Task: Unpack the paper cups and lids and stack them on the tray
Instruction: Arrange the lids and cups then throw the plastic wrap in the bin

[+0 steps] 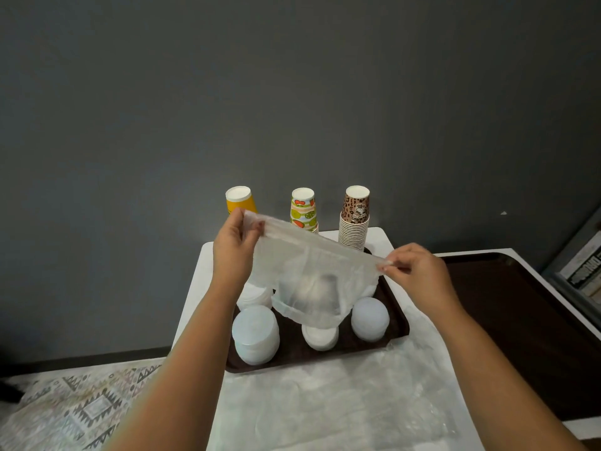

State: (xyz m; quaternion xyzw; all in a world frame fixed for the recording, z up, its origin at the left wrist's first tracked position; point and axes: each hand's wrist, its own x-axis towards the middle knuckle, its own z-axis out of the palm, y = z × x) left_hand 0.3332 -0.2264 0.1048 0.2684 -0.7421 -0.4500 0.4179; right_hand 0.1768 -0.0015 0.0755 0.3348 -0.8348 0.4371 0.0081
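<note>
Mostly, we judge the unpacking done. Three cup stacks stand upside down at the far end of the tray [398, 323] — yellow [240, 200], fruit-print [303, 208] and leopard-print [355, 219] — and white lid stacks [256, 333] sit nearer us on the same tray. Our left hand [232, 247] and right hand [414, 271] each pinch an upper corner of a clear bag [309, 275], stretched between them above the lids; it looks empty, though we cannot tell for sure. More loose wrapping [341, 402] lies on the tabletop [198, 288] in front. What seems left is putting the bag aside — a second tray [520, 320] sits to the right.
</note>
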